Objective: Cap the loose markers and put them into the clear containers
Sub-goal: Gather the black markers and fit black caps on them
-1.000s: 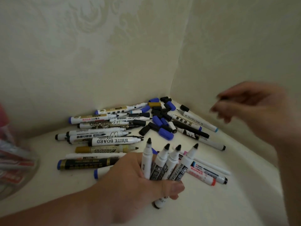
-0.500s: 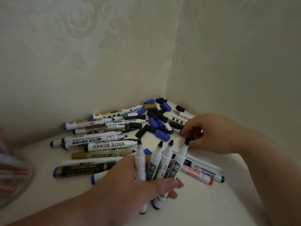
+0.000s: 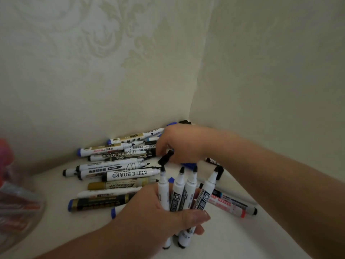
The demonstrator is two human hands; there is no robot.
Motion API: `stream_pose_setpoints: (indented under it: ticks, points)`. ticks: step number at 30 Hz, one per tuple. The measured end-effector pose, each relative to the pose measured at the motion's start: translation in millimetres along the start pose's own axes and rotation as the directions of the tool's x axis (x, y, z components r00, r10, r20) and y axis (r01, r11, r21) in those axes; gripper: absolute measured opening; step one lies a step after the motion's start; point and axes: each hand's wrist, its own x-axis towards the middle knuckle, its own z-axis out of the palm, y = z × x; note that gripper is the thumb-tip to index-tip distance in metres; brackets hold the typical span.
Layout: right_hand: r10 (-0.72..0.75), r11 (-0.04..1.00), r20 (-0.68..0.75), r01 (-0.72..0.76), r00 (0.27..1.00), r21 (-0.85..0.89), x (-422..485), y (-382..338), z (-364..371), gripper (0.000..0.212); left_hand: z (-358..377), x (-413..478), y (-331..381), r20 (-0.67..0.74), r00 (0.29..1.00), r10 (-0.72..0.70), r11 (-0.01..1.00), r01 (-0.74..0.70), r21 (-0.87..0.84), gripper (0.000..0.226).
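The left hand (image 3: 149, 212) grips four markers (image 3: 179, 191) upright, tips bare. The right hand (image 3: 179, 144) pinches a black cap (image 3: 165, 158) just beyond them. Many uncapped markers (image 3: 130, 173) lie on the counter (image 3: 233, 240), and the blurred clear container (image 3: 16, 206) sits at the left edge, so most of the work apparently remains.
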Motion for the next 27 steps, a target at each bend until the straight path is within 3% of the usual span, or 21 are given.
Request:
stream_pose_setpoints:
  ticks: [2,4,5,7,9,11,13,15,18,20,23,27]
  points:
    - [-0.032,0.996,0.048,0.036,0.998,-0.083,8.4,-2.5,4.4,0.026,1.2,0.7,-1.0,-0.014,1.000,-0.021,1.000,0.021,-0.006,0.005]
    - [-0.013,0.996,0.042,0.017,0.999,-0.089,9.4,-2.3,6.4,0.025,0.2,-1.0,-0.7,-0.031,0.999,-0.041,0.999,0.041,-0.002,0.011]
    - [-0.001,0.998,0.005,0.002,1.000,-0.064,7.2,-0.3,6.8,0.029,0.1,-1.0,0.3,-0.025,0.999,-0.049,0.999,0.049,-0.001,0.004]
    - [0.049,0.997,-0.148,-0.040,0.988,0.061,-3.9,5.2,4.2,0.038,-0.7,-1.8,0.8,0.021,0.999,-0.034,0.999,0.034,-0.007,0.021]
    - [0.182,0.935,-0.347,-0.053,0.920,0.350,-22.3,14.0,-0.5,0.035,-1.6,-0.5,-2.8,0.008,1.000,-0.026,0.998,0.027,-0.060,0.033]
    - [0.364,0.697,-0.398,0.038,0.842,0.716,-47.5,23.7,-4.3,0.026,-1.4,0.8,-5.1,0.002,1.000,-0.009,0.996,0.009,-0.092,0.037]
    - [0.430,0.373,-0.348,0.187,0.833,0.909,-73.0,29.2,-3.7,0.013,-0.1,1.3,-5.2,-0.013,1.000,0.004,0.994,-0.006,-0.107,0.037]
    - [0.435,0.136,-0.323,0.293,0.840,0.946,-92.0,31.4,6.7,0.005,1.5,1.7,-5.2,-0.032,0.999,0.002,0.994,-0.006,-0.107,0.034]
    - [0.446,-0.045,-0.315,0.373,0.837,0.927,-106.4,24.3,24.0,0.022,4.5,0.9,-3.8,-0.053,0.999,0.005,0.992,-0.011,-0.122,0.034]
    - [0.444,-0.094,-0.322,0.401,0.836,0.911,-109.5,16.1,29.4,0.017,5.3,1.9,-3.2,-0.050,0.999,-0.008,0.994,0.003,-0.113,0.034]
    - [0.419,-0.081,-0.379,0.449,0.825,0.890,-109.8,10.3,30.5,0.009,5.2,3.7,-4.4,-0.070,0.997,-0.018,0.992,0.009,-0.125,0.034]
    - [0.309,-0.085,-0.423,0.467,0.852,0.880,-106.1,12.5,35.4,0.017,4.0,2.7,-5.7,-0.066,0.998,-0.009,0.995,0.002,-0.097,0.031]
